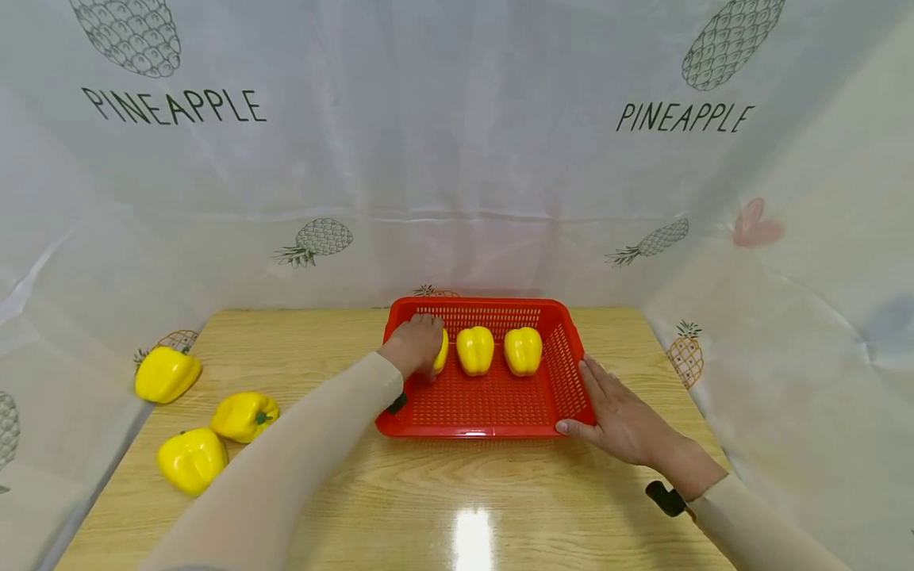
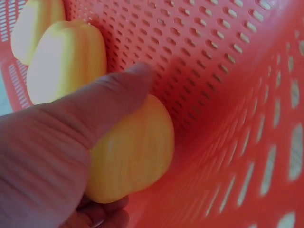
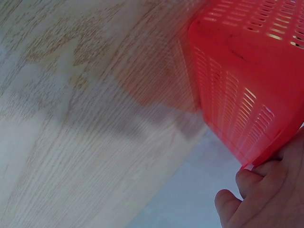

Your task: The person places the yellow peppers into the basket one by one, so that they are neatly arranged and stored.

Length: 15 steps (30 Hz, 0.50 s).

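My left hand [image 1: 416, 346] is inside the red plastic basket [image 1: 471, 433], at its left end. It grips a yellow bell pepper [image 2: 137, 152], with the thumb over the top and other fingertips showing below; most of this pepper is hidden in the head view. Two more yellow bell peppers, a middle one [image 1: 475, 350] and a right one [image 1: 524, 351], stand in a row beside it. At the basket's near right corner my right hand [image 1: 628, 419] holds the rim, its thumb at the front and its fingers along the right side.
Three yellow bell peppers lie on the wooden table [image 1: 343, 507] at the left: a far one [image 1: 167, 375], a middle one [image 1: 241, 417] and a near one [image 1: 191, 461]. A pale pineapple-print sheet [image 1: 457, 159] rises behind the table and at both sides.
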Available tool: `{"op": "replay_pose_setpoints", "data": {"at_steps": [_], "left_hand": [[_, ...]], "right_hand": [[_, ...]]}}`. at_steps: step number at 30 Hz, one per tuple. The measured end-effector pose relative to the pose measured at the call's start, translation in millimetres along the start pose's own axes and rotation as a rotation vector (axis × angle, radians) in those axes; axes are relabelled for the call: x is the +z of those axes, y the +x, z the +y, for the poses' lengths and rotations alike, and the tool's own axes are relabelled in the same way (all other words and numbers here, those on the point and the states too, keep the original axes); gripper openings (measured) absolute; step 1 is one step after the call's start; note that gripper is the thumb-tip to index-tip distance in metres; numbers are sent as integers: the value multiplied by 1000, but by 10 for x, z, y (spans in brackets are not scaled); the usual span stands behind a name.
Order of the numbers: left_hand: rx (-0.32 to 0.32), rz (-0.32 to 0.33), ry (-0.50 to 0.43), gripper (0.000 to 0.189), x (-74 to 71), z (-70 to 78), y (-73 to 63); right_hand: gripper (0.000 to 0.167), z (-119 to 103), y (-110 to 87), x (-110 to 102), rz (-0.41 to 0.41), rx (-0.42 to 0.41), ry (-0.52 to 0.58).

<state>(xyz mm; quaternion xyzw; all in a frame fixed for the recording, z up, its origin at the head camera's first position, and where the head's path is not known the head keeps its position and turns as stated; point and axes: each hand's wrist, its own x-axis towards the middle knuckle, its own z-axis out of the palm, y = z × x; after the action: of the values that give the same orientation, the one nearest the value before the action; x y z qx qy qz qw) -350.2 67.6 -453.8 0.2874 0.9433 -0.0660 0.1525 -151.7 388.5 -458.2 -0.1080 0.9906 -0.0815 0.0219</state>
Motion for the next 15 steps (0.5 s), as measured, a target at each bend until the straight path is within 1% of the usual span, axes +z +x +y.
{"op": "replay_pose_setpoints", "data": {"at_steps": [4,8,12,15], "left_hand": [[-2,18,-21,97,42,1,11],[-6,28,-7,100,75,0,27],[-27,29,5,98,87,-7,47],[-25,34,-6,96,85,-8,55]], "right_hand": [[110,-3,2,-5,-3,8,3],[110,2,3,3,-1,7,11],[109,8,3,13,2,2,14],[110,10,2,14,-1,7,12]]}}
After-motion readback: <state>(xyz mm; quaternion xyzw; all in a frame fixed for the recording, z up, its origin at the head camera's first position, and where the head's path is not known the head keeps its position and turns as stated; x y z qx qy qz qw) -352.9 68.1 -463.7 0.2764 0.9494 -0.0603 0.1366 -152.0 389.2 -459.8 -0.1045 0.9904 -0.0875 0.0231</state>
